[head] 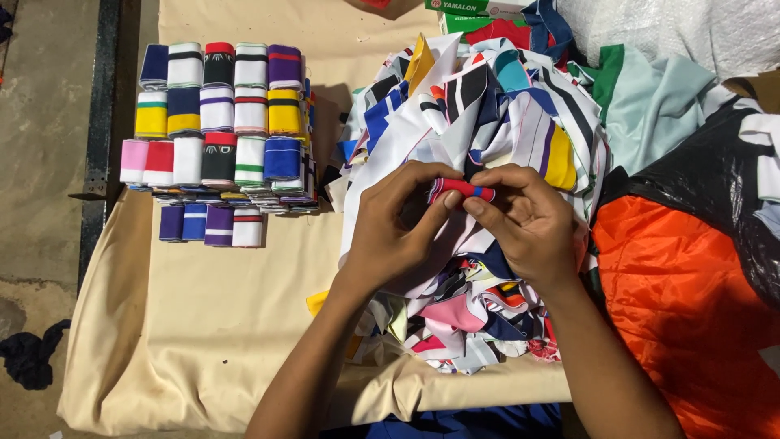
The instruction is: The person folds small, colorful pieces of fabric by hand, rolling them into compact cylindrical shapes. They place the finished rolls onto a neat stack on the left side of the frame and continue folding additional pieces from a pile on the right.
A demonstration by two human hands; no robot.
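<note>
Both of my hands pinch a small red fabric band with a dark stripe (pixel 461 189) above a big heap of mixed coloured fabric pieces (pixel 487 114). My left hand (pixel 398 223) grips the band's left end with thumb and fingers. My right hand (pixel 524 219) holds its right end. Under the palms, part of the band and the heap is hidden.
Rows of folded striped bands (pixel 218 122) are stacked neatly at the left on a beige cloth (pixel 203 325) covering the table. An orange sheet (pixel 691 309) and black plastic (pixel 715 187) lie at the right. A green box (pixel 471 8) sits at the back.
</note>
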